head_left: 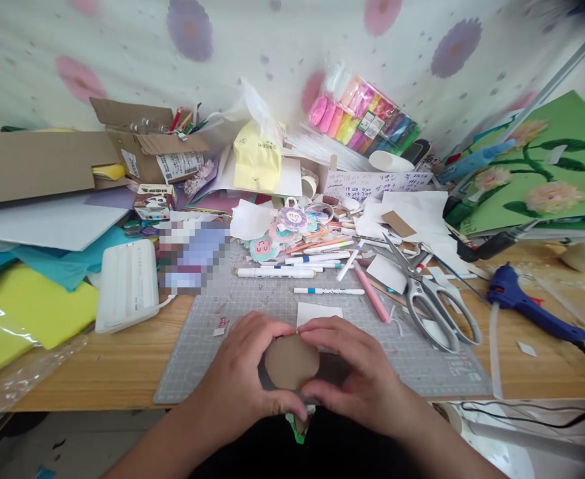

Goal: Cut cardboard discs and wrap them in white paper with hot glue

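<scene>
Above the front edge of the grey cutting mat (183, 372), my left hand (242, 366) and my right hand (359, 369) face each other around a rounded brown cardboard piece (292, 362). Thumbs are below it and fingers above, gripping it from both sides. Behind the cardboard shows a dark grey piece (336, 367), partly covered by my fingers; whether the two are joined I cannot tell. Just beyond my fingertips lies a small white paper (320, 313). Under my thumbs a green and brown scrap (300, 426) shows against dark clothing.
Grey scissors (422, 293) lie part open on the right, with a blue glue gun (532, 303) beyond. Markers (277, 273) and paper flower faces (292, 218) crowd the mat's back. A white power bank (127, 286) and yellow sheets (43, 303) lie left.
</scene>
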A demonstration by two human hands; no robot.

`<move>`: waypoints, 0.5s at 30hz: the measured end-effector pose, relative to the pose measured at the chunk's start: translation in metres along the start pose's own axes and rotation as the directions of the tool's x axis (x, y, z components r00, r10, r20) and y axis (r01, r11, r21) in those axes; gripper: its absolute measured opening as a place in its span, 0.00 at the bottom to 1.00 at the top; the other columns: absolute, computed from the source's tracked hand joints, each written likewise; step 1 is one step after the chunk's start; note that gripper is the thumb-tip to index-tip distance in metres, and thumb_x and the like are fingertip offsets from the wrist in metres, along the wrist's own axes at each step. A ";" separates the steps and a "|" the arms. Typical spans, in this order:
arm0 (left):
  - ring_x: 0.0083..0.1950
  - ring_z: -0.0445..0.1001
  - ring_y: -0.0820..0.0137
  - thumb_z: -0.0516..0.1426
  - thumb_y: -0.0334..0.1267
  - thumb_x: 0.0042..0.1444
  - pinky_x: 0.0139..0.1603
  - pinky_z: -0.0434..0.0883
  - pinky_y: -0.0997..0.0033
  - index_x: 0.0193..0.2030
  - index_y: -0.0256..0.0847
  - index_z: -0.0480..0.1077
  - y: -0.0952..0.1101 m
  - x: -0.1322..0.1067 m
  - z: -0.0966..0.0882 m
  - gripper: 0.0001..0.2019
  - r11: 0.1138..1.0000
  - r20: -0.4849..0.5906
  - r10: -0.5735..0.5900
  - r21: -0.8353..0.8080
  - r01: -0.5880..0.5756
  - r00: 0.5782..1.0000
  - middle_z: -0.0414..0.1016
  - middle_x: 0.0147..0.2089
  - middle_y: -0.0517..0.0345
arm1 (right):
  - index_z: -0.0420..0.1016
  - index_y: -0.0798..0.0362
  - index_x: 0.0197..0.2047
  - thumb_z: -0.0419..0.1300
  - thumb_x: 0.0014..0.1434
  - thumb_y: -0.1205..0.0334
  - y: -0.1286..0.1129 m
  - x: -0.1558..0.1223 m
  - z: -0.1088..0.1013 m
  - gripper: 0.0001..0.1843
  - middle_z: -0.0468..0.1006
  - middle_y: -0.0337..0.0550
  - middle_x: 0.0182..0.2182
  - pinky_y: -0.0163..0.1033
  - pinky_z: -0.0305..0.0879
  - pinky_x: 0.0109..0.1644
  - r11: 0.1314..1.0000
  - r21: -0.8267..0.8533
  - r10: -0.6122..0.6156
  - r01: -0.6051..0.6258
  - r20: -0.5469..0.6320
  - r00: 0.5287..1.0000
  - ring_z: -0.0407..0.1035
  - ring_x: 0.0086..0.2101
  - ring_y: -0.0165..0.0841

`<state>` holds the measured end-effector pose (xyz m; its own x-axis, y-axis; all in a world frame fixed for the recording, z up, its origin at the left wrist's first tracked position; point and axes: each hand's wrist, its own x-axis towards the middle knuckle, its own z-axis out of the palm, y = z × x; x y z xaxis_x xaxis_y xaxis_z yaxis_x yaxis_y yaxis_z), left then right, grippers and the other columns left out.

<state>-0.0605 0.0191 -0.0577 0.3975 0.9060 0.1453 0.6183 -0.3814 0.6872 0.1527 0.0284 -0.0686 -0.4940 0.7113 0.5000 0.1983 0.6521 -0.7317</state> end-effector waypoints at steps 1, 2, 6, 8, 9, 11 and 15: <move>0.43 0.69 0.59 0.65 0.61 0.36 0.43 0.66 0.60 0.47 0.45 0.66 0.000 -0.002 0.001 0.34 1.000 0.020 0.003 0.028 -0.004 1.000 0.71 0.42 0.56 | 0.66 0.49 0.55 0.70 0.51 0.63 -0.001 -0.003 0.001 0.29 0.74 0.50 0.49 0.41 0.68 0.52 1.000 -0.004 -0.005 0.005 0.009 1.000 0.70 0.48 0.38; 0.44 0.69 0.58 0.65 0.60 0.37 0.43 0.66 0.59 0.47 0.44 0.67 0.000 -0.004 0.003 0.33 0.999 0.039 0.003 0.054 -0.005 0.999 0.71 0.42 0.55 | 0.67 0.50 0.54 0.70 0.50 0.64 -0.003 -0.005 0.002 0.29 0.74 0.50 0.49 0.41 0.69 0.51 1.000 -0.007 -0.010 0.010 0.014 1.000 0.70 0.47 0.38; 0.45 0.68 0.57 0.66 0.54 0.40 0.45 0.65 0.56 0.46 0.42 0.66 0.003 -0.010 0.006 0.30 0.991 0.064 0.024 0.131 -0.033 0.998 0.71 0.43 0.53 | 0.68 0.50 0.53 0.69 0.50 0.65 -0.009 -0.010 0.003 0.27 0.73 0.51 0.48 0.42 0.70 0.48 0.999 -0.023 -0.040 0.040 0.016 0.999 0.70 0.45 0.38; 0.45 0.68 0.57 0.66 0.53 0.42 0.47 0.64 0.55 0.46 0.42 0.66 0.002 -0.011 0.002 0.27 0.983 0.032 0.033 0.182 -0.038 0.999 0.71 0.43 0.53 | 0.68 0.50 0.52 0.68 0.50 0.66 -0.007 -0.014 -0.001 0.26 0.72 0.50 0.48 0.42 0.70 0.48 0.998 -0.053 -0.038 0.037 -0.025 0.999 0.70 0.45 0.39; 0.45 0.68 0.57 0.65 0.53 0.44 0.48 0.63 0.55 0.46 0.42 0.66 0.000 -0.011 -0.001 0.26 0.976 0.000 0.025 0.215 -0.025 1.000 0.71 0.43 0.53 | 0.68 0.50 0.52 0.68 0.51 0.66 -0.006 -0.017 -0.004 0.25 0.72 0.50 0.48 0.42 0.69 0.48 0.997 -0.070 -0.026 0.021 -0.075 0.997 0.70 0.46 0.39; 0.47 0.67 0.56 0.63 0.53 0.47 0.50 0.62 0.53 0.47 0.42 0.67 -0.006 -0.008 -0.011 0.24 0.958 -0.075 -0.016 0.285 0.036 0.997 0.71 0.44 0.52 | 0.69 0.49 0.51 0.66 0.53 0.66 0.001 -0.024 -0.014 0.22 0.71 0.49 0.47 0.45 0.68 0.50 0.994 -0.101 0.021 -0.046 -0.231 0.973 0.68 0.48 0.40; 0.56 0.63 0.50 0.59 0.53 0.52 0.54 0.59 0.47 0.51 0.48 0.69 -0.026 -0.001 -0.029 0.22 0.911 -0.060 -0.105 0.395 0.120 0.993 0.68 0.54 0.50 | 0.69 0.48 0.49 0.65 0.55 0.64 0.013 -0.036 -0.032 0.18 0.73 0.49 0.45 0.49 0.68 0.51 0.939 -0.275 0.100 -0.206 -0.355 0.929 0.68 0.48 0.42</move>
<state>-0.0964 0.0337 -0.0548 0.2894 0.9503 0.1150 0.8787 -0.3114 0.3619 0.2004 0.0197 -0.0809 -0.1385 0.8196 0.5560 0.5207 0.5378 -0.6630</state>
